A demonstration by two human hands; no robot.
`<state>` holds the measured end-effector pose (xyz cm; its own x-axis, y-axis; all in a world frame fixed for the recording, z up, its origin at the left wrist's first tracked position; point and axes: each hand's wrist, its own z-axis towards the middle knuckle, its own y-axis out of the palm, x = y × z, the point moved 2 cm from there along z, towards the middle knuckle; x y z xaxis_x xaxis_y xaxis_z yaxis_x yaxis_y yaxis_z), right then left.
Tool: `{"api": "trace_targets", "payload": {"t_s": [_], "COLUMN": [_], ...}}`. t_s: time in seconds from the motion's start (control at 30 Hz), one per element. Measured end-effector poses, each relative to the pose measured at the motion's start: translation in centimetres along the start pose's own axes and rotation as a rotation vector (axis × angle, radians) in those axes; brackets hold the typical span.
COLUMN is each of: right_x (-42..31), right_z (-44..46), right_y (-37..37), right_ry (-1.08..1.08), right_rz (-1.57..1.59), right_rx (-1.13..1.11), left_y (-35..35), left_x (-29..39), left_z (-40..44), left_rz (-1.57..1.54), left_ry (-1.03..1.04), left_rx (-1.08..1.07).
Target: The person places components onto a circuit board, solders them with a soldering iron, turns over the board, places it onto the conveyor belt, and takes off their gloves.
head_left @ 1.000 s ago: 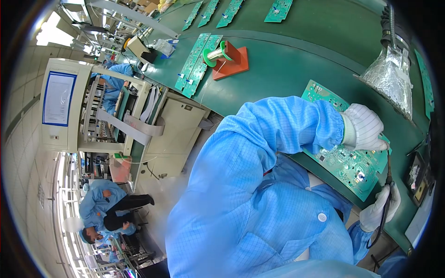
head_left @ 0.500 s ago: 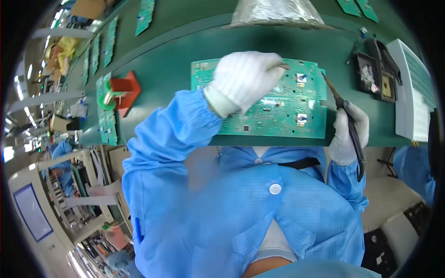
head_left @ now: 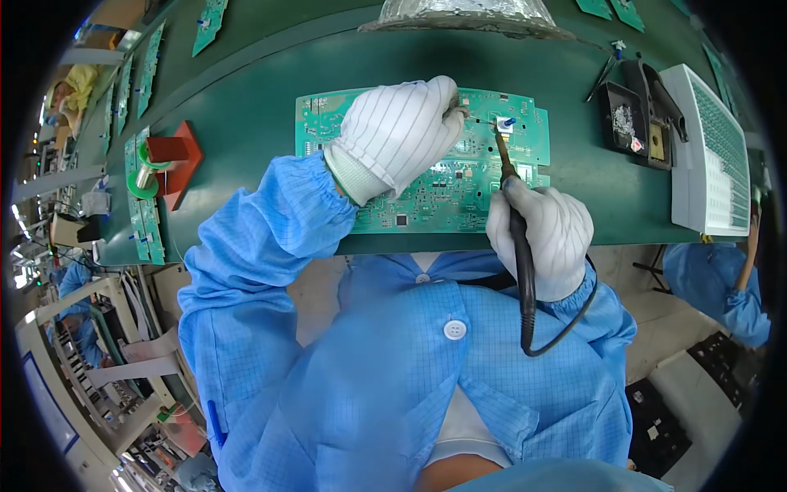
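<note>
A green circuit board (head_left: 479, 217) lies flat on the bench in front of me. My left hand (head_left: 402, 135), in a striped white glove, rests over its upper middle with thumb and fingers pinched on a thin wire, apparently solder wire (head_left: 482, 120). My right hand (head_left: 545, 234), gloved too, is closed around the black handle of a soldering iron (head_left: 523, 258). The iron's tip reaches the left side of a white component with a blue shaft (head_left: 506, 125) on the board. Wire and tip come close together there; whether they touch is too small to tell.
A solder spool (head_left: 146, 179) sits on a red stand (head_left: 187, 156) at left beside more boards (head_left: 147, 230). At right are a black parts tray (head_left: 620, 119), an iron holder (head_left: 658, 111) and a white rack (head_left: 693, 156). A foil-covered object (head_left: 467, 15) stands at the back.
My right hand has brought the soldering iron leftward from beyond the board's right edge onto the white component. My left hand stays pinched over the board. The whole view has shifted slightly.
</note>
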<state>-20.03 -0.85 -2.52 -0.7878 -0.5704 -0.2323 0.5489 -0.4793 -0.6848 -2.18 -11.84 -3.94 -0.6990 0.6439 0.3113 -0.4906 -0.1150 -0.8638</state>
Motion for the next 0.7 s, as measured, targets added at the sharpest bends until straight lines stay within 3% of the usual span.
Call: {"api": "trace_targets", "payload": {"t_s": [0.4,0.7], "right_x": [-0.2,-0.4], "right_z": [0.6,0.6], "right_y": [1.5,1.6], "right_ry": [-0.031,-0.001], "right_rz": [-0.042,-0.05], "right_rx": [-0.061,-0.002], "left_y": [0.5,1.0], "left_x": [-0.5,-0.6], "left_z": [-0.2,-0.6], "left_rz": [-0.061,0.021], "left_ry": [-0.052,0.143], "left_rx": [-0.094,0.025]}}
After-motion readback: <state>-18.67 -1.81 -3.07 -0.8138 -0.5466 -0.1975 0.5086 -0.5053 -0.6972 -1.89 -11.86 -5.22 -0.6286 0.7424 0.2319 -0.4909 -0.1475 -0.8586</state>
